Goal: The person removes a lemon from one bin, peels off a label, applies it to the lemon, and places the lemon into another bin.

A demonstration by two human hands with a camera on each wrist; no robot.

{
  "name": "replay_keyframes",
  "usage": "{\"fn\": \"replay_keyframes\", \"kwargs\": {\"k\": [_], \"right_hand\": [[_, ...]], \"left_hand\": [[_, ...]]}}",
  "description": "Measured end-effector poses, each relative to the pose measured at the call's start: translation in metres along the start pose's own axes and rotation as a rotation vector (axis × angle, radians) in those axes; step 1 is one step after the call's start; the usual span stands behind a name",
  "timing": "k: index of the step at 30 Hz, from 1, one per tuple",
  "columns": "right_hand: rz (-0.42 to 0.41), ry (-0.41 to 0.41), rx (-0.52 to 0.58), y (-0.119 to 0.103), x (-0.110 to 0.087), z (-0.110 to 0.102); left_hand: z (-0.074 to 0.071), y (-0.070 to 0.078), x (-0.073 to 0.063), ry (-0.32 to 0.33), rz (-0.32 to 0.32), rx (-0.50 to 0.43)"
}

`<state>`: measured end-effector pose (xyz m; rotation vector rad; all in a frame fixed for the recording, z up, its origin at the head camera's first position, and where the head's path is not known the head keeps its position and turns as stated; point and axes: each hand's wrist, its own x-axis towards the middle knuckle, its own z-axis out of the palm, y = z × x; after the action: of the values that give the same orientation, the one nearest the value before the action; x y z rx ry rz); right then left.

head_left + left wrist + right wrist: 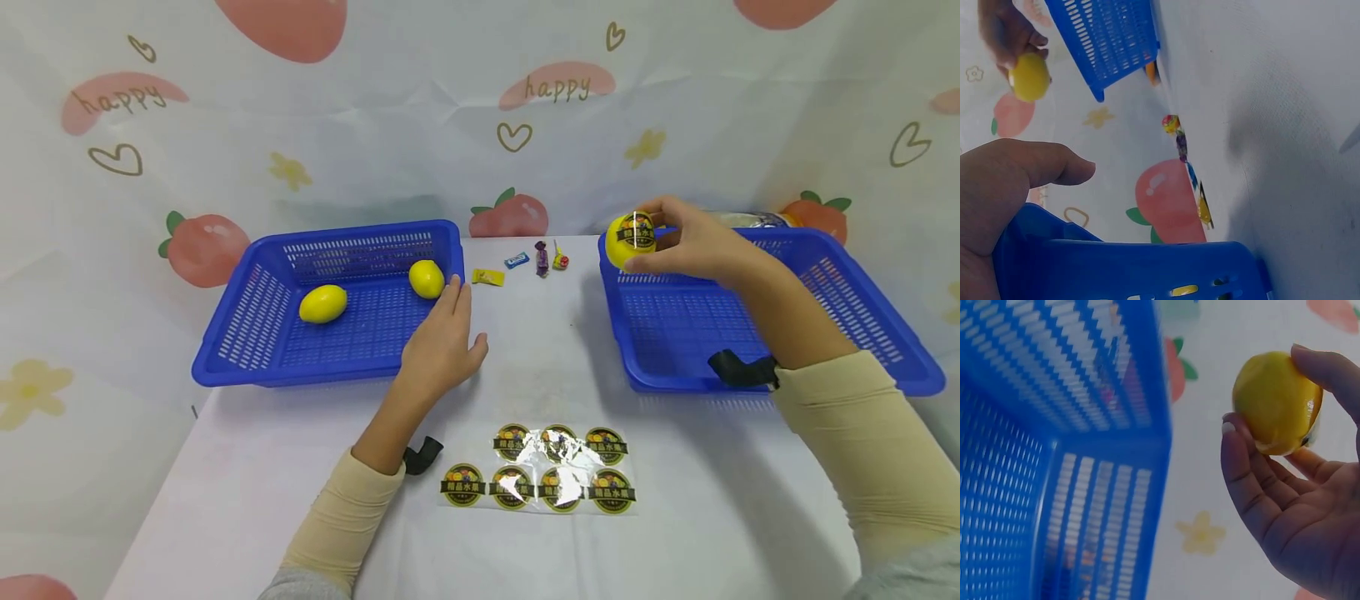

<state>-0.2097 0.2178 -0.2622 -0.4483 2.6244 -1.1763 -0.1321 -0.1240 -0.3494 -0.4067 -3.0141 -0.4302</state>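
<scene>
A yellow lemon (617, 243) with a round black-and-gold fruit sticker (636, 232) is pinched between the thumb and fingers of my right hand (701, 242). It is held up over the near-left corner area of the right blue basket (628, 367), by its left rim. In the right wrist view the lemon (1272, 403) shows mostly its bare side. My left hand (438, 346) lies with straight fingers at the right rim of the left blue basket (300, 375). Inside that basket are two lemons, one in the middle (323, 304) and one by the right wall (427, 279).
A clear sheet of round stickers (537, 500) lies at the table's front. Between the baskets, near the back, are a yellow packet (488, 277), a blue one (517, 260), a purple sweet (542, 259) and a lollipop (560, 260). A patterned curtain (420, 100) hangs behind.
</scene>
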Motion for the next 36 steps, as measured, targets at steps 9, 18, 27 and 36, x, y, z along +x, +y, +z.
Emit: {"fn": "replay_keyframes", "kwargs": {"k": [9,18,27,36], "right_hand": [[0.02,-0.063,-0.152,0.031,0.02,-0.012],[0.028,-0.195,-0.251,0.06,0.046,-0.002],[0.086,-0.258,-0.226,0.07,0.054,0.011],[0.097,-0.307,-0.249,0.071,0.054,0.019]], "left_hand": [[0.0,0.001,0.001,-0.016,-0.02,0.006],[0.001,0.001,0.001,-0.008,-0.016,0.013],[0.002,0.002,0.001,-0.013,-0.016,0.016],[0.001,0.001,0.0,0.002,-0.011,0.026]]}}
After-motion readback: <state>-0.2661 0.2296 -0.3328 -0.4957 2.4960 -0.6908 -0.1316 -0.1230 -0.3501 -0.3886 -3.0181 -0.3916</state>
